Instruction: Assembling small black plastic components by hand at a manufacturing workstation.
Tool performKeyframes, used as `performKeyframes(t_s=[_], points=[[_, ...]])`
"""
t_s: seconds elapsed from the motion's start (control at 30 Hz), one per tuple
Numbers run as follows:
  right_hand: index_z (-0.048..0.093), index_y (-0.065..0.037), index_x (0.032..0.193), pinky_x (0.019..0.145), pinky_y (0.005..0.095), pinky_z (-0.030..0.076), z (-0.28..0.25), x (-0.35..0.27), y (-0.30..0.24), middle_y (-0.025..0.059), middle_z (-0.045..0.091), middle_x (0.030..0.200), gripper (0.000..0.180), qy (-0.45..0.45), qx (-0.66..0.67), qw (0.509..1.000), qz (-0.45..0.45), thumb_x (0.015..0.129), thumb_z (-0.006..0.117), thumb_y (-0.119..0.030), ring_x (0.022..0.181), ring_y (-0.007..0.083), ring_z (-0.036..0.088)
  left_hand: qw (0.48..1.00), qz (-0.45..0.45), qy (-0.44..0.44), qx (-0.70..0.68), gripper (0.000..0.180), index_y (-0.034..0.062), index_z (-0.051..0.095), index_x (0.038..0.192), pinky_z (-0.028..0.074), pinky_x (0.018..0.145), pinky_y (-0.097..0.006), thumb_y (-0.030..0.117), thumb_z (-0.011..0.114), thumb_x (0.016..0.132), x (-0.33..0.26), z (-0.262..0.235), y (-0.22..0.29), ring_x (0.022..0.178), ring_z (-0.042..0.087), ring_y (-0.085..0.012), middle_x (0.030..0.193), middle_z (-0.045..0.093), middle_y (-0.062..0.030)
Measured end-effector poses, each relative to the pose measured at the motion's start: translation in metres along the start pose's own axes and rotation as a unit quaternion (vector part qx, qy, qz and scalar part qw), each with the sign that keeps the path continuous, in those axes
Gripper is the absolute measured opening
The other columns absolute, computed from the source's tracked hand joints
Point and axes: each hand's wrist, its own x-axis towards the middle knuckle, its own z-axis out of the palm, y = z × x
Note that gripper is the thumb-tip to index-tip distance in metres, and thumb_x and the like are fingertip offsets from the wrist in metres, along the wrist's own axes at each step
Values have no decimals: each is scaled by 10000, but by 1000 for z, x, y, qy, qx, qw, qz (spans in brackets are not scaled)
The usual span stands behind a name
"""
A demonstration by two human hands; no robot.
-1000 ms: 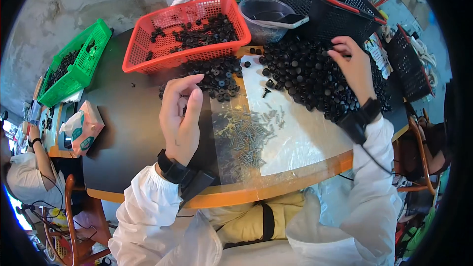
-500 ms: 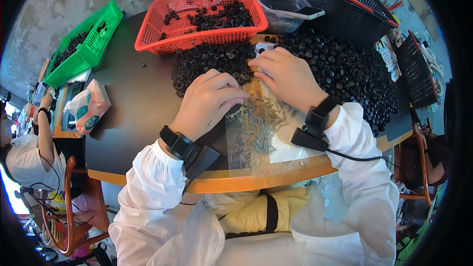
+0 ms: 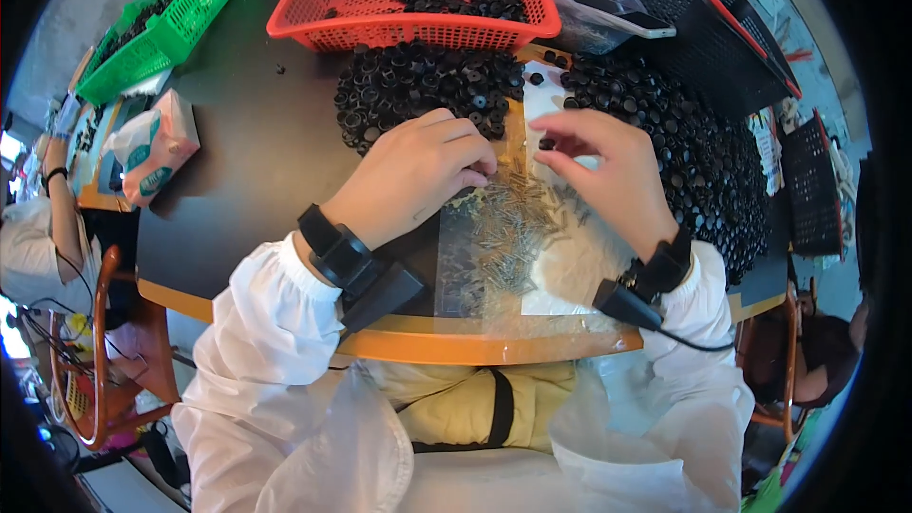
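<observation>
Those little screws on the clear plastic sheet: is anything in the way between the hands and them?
Nothing visible. The left hand and right hand sit right over the screws, fingertips already at the pile.

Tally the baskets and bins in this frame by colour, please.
red basket: 1
green basket: 1
black baskets: 2
clear tub: 1
Total: 5

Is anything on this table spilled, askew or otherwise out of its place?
Mostly no. The black caps lie in loose heaps on the table, outside the red basket, and the small screws are scattered over clear plastic sheet. One stray black piece lies alone near the basket.
</observation>
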Motion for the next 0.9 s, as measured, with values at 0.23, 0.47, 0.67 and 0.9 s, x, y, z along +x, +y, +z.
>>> performKeyframes(t_s=[0.23,0.47,0.67,0.9], points=[[651,-4,962,694,256,534,4,-16,4,82,663,901,284,-47,73,996,22,714,784,-43,756,141,664,999,-22,-5,-44,186,55,624,921,478,725,-342,95,709,761,-4,-1,-7,795,572,-239,831,597,-48],[644,-29,966,697,252,529,8,-25,-6,55,663,894,316,-29,104,994,24,703,808,-95,773,121,643,997,-64,-13,-37,165,51,601,878,465,741,-353,97,707,760,-4,-2,-8,821,549,-254,834,561,-42],[633,3,975,688,240,515,5,-28,3,56,658,878,234,-81,273,954,94,786,750,-69,776,104,633,999,-48,-12,-7,163,50,570,864,462,736,-352,89,693,765,-2,0,-3,826,537,-275,851,552,-54],[628,9,1141,733,215,493,6,-27,9,70,643,917,247,-36,305,944,123,897,617,-25,781,101,607,967,-160,48,-192,131,24,587,884,514,673,-284,9,686,801,-1,-4,11,788,607,-171,879,587,-59]])
